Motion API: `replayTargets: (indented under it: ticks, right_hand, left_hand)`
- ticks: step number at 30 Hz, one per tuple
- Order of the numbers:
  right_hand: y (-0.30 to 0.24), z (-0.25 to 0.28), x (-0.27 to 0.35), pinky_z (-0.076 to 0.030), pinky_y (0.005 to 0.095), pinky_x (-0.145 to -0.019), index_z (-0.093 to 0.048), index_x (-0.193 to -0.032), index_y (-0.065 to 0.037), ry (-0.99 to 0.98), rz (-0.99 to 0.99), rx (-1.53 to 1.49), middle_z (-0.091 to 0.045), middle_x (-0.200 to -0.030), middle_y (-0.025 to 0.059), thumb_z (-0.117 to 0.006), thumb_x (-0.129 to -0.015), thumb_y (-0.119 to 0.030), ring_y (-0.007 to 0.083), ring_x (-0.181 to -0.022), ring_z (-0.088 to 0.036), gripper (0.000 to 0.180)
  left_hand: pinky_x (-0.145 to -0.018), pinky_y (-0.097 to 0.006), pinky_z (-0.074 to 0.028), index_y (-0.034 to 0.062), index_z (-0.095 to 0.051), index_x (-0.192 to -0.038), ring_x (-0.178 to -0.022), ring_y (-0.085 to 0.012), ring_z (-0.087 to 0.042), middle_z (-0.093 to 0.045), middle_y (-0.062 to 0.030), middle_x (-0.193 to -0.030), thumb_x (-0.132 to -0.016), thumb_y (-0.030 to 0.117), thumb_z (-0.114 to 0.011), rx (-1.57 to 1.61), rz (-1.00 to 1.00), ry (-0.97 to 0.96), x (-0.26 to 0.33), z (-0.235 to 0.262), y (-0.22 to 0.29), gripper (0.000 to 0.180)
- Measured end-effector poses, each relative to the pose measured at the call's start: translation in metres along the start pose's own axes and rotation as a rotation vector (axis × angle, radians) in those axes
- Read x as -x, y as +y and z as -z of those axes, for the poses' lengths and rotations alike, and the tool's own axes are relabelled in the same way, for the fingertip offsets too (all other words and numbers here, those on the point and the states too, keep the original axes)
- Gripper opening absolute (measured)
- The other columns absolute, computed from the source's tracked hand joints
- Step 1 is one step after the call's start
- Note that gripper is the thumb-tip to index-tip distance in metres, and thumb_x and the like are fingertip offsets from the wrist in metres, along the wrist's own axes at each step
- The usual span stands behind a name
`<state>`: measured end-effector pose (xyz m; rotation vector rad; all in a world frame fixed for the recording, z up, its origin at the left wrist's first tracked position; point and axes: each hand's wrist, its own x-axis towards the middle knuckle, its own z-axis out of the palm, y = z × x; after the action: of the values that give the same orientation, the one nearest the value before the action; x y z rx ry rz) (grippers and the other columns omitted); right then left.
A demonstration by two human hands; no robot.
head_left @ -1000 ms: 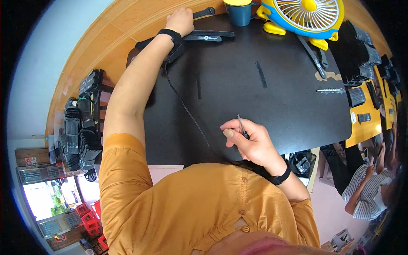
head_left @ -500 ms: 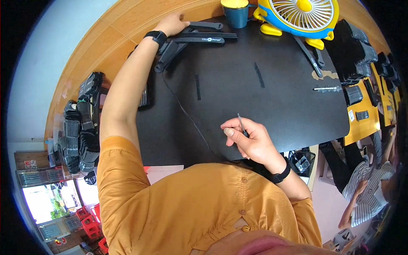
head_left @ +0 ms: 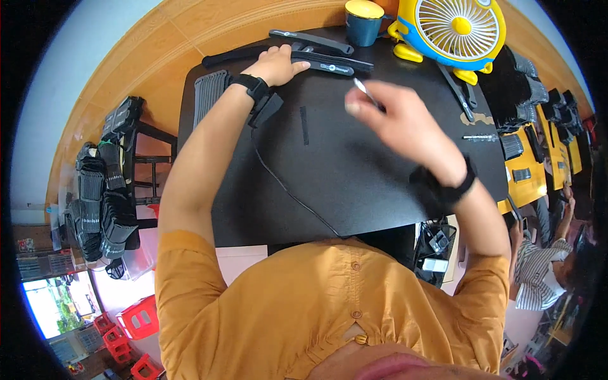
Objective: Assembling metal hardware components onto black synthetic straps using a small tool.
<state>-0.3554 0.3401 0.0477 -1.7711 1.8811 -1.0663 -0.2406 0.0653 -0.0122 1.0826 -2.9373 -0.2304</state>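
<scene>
At the back left of the dark table lies a cluster of long black bars [head_left: 345,62], some of them joined at their ends. My left hand [head_left: 273,66] is closed over the near end of these bars, its thumb pointing right along one. Its palm hides part of the joint. Just right of the bars, my right hand [head_left: 399,117] pinches a slim tool [head_left: 360,85] with a shiny metal tip and a dark handle; its exact kind is unclear. The hand is slightly blurred. A separate black bar [head_left: 310,41] lies behind the cluster.
A thin black cable [head_left: 285,185] runs from below my left wrist to the table's front edge. Ribbed black pieces [head_left: 212,88] sit at the left edge. A lidded cup [head_left: 364,28] and a yellow-blue fan [head_left: 453,35] stand behind. A drill bit [head_left: 480,137] lies right.
My right hand has moved away from my body, toward the bars, carrying the slim tool. My left hand has shifted right and nearer, and the bars lie differently. The view has shifted a little.
</scene>
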Motion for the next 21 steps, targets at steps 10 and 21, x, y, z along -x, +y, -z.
replayTargets:
  ticks: [10, 21]
  right_hand:
    - [0.088, -0.045, -0.14, -0.053, 0.0444, -0.083, -0.066, -0.112, -0.007, 0.161, 0.094, 0.619, -0.069, -0.101, 0.0179, -0.061, -0.087, -0.021, 0.0345, -0.094, -0.067, 0.029]
    - [0.076, -0.037, -0.178, -0.054, 0.0433, -0.085, -0.065, -0.119, -0.015, -0.019, 0.045, 0.787, -0.07, -0.104, 0.0163, -0.057, -0.083, -0.017, 0.0332, -0.099, -0.068, 0.037]
  left_hand:
    - [-0.111, -0.062, -0.023, 0.0175, -0.034, -0.148, -0.143, -0.0346, -0.026, -0.034, -0.0121, -0.153, -0.087, 0.06, -0.057, 0.172, 0.174, 0.038, 0.012, -0.013, 0.011, 0.078]
    - [-0.112, -0.067, -0.016, 0.0212, -0.041, -0.145, -0.143, -0.0342, -0.027, -0.035, -0.0125, -0.153, -0.093, 0.061, -0.044, 0.296, 0.181, 0.128, 0.022, -0.015, 0.017, 0.065]
